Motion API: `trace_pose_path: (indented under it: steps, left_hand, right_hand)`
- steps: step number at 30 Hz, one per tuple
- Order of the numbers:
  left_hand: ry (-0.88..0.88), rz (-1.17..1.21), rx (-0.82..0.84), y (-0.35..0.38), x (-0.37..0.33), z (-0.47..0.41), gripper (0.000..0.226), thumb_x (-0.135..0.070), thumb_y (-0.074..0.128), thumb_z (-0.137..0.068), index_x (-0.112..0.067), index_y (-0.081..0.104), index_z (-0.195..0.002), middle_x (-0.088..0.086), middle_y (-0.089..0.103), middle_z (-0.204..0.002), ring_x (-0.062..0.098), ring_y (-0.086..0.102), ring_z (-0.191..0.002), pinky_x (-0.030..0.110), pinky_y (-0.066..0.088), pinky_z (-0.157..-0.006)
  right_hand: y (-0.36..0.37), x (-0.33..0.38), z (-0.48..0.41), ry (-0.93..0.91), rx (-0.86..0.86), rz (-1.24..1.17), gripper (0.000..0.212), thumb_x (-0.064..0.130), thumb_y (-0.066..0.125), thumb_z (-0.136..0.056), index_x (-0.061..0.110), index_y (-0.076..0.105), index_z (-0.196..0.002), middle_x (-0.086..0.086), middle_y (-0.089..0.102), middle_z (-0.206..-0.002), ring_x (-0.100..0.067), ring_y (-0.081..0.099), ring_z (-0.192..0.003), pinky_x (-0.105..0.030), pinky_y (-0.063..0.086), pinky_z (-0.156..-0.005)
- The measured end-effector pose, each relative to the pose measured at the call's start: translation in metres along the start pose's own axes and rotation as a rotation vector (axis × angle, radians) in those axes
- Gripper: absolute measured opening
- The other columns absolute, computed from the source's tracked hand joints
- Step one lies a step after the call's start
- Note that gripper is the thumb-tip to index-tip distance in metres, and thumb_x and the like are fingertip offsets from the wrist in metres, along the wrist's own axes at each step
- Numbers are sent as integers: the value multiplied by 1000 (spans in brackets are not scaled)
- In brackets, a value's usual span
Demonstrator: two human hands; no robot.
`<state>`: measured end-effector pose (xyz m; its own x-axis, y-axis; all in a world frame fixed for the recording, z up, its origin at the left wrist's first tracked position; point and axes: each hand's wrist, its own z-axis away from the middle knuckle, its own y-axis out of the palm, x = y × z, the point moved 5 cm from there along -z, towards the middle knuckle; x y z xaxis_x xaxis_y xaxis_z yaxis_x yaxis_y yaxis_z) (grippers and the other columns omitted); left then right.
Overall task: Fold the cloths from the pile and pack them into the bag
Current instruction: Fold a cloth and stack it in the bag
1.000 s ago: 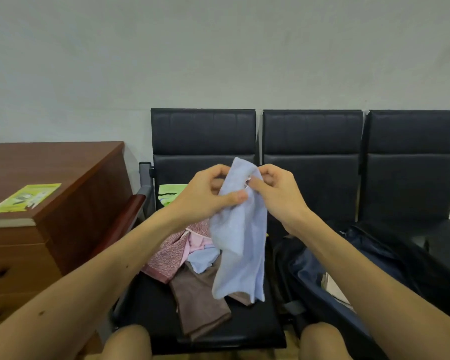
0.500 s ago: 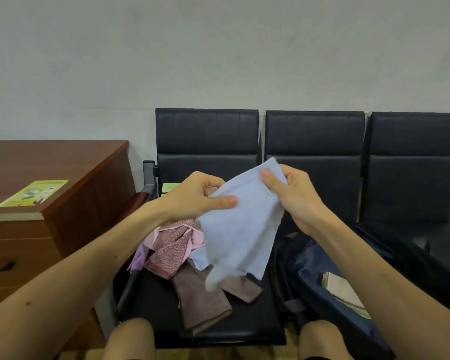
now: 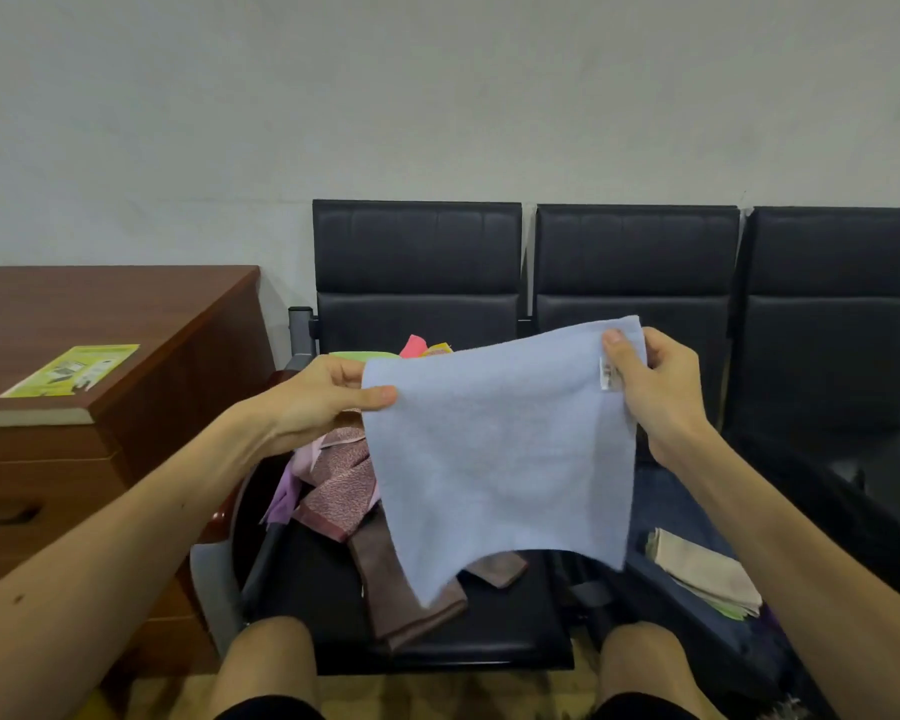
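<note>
Row of three black padded chairs (image 3: 635, 262) against pale wall (image 3: 437, 96), brown wooden desk (image 3: 126, 314) at left, green leaflet (image 3: 71, 370) on desk top.

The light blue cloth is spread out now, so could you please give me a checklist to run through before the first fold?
1. Left hand pinches the upper left corner of the light blue cloth: ok.
2. Right hand pinches the upper right corner by the label: ok.
3. Cloth hangs open, no bunching along the top edge: ok.
4. Lower edge level: not ok, it hangs uneven, lowest at the left.
5. Cloth clear of the pile on the seat: cannot tell, the lower edge overlaps it in view.
6. Bag open, folded cloths already inside: ok.
</note>
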<state>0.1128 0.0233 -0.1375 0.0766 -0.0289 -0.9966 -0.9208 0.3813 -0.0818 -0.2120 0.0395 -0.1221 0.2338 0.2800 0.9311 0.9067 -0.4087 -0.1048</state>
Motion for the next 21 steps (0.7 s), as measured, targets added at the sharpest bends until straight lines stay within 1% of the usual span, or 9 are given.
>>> trace_pose_path:
  steps: [1, 3, 4, 6, 10, 14, 16, 18, 21]
  left_hand:
    - [12, 70, -43, 2, 1, 0, 31, -22, 79, -61, -20, 82, -92, 8, 76, -104, 20, 74, -95, 27, 60, -74]
    - [20, 143, -111, 6, 6, -4, 27, -13, 73, -77, -14, 77, -104, 9, 75, -108, 21, 73, -98, 31, 61, -81]
    - [17, 152, -135, 9, 8, -6, 24, -9, 68, -85, -11, 74, -108, 10, 75, -109, 21, 73, -97, 32, 60, -83]
    - [6, 131, -168, 17, 11, -7, 18, -6, 62, -92, -7, 71, -108, 11, 76, -106, 20, 74, -92, 33, 59, -82]
    - [34, 25, -184, 36, 14, -9, 14, -9, 61, -95, -6, 72, -103, 8, 77, -95, 19, 73, -81, 29, 60, -70]
    - [98, -60, -195, 56, 18, -10, 13, -7, 62, -95, -5, 73, -101, 9, 78, -91, 19, 73, -77, 26, 58, -61]
    - [124, -105, -193, 65, 20, -11, 13, -7, 63, -95, -5, 74, -101, 13, 77, -94, 26, 73, -82, 34, 60, -68]
    - [143, -137, -187, 73, 20, -12, 12, -9, 64, -95, -7, 75, -100, 14, 77, -93, 31, 73, -85, 42, 58, -77]
    - [165, -178, -161, 84, 20, -12, 15, -12, 64, -95, -3, 74, -102, 13, 77, -91, 28, 74, -80, 42, 59, -73]
  right_hand:
    - [1, -3, 2, 1, 3, 2, 22, 30, 61, -97, 10, 70, -93, -12, 71, -90, -31, 68, -85, -47, 58, -78]
    - [5, -8, 7, 1, 12, -5, 21, 28, 63, -96, 10, 70, -88, -9, 70, -84, -22, 65, -77, -41, 56, -71]
    - [7, -10, 10, 2, 16, -13, 20, 26, 63, -96, 10, 70, -85, -5, 69, -79, -16, 63, -72, -36, 54, -66]
    - [13, -12, 18, 0, 29, -24, 22, 24, 63, -96, 10, 68, -79, -2, 67, -70, -9, 60, -66, -26, 50, -57]
    - [28, -13, 33, -6, 81, -30, 24, 24, 64, -96, 6, 71, -81, -16, 68, -73, -13, 59, -59, -22, 46, -46]
    - [44, -11, 45, 22, 135, -18, 18, 21, 70, -92, 8, 75, -81, -5, 68, -61, -6, 58, -46, -19, 42, -39]
    - [52, -11, 49, 17, 158, -6, 17, 21, 72, -89, 7, 76, -81, -1, 68, -58, -5, 58, -44, -18, 41, -39]
    - [60, -10, 54, -10, 173, 24, 20, 25, 73, -89, 8, 77, -80, 1, 69, -60, -5, 61, -47, -17, 43, -42]
    - [67, -11, 60, -24, 188, 49, 18, 29, 72, -89, 16, 76, -78, -1, 71, -66, -8, 66, -54, -13, 45, -44]
